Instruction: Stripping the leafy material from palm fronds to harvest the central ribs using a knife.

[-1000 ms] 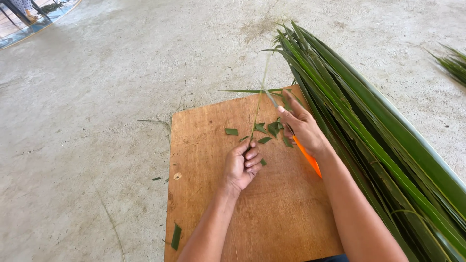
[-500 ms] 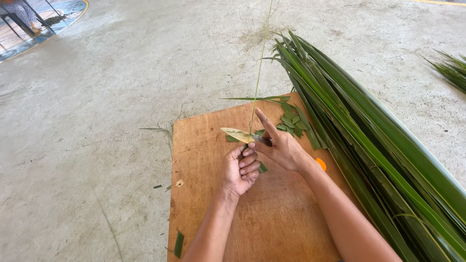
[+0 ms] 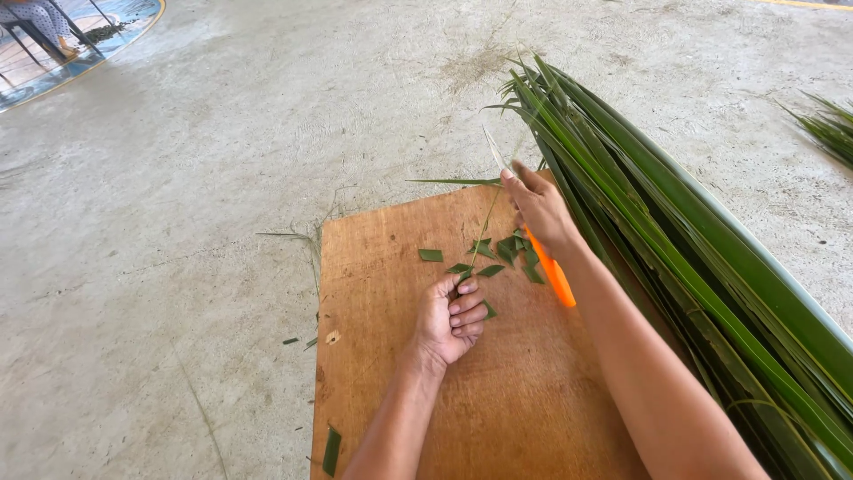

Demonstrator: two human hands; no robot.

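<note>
On a brown wooden board [image 3: 391,373] my left hand [image 3: 451,318] is closed and pins the near end of a thin green leaf strip [image 3: 484,231] that runs away toward the far edge. My right hand [image 3: 538,206] grips an orange-handled knife [image 3: 551,271] near the strip's far end; the pale blade [image 3: 493,147] points up and away. Small cut leaf pieces [image 3: 511,253] lie scattered between the two hands.
A thick pile of long green palm leaves [image 3: 693,258] lies along the board's right side on the concrete floor [image 3: 178,222]. More leaves [image 3: 826,129] sit at the far right. A loose leaf piece [image 3: 330,451] rests at the board's near left edge.
My right hand has moved away from the left one toward the board's far edge, drawing the knife along the strip. The wider pale leaf part seen between the hands is gone.
</note>
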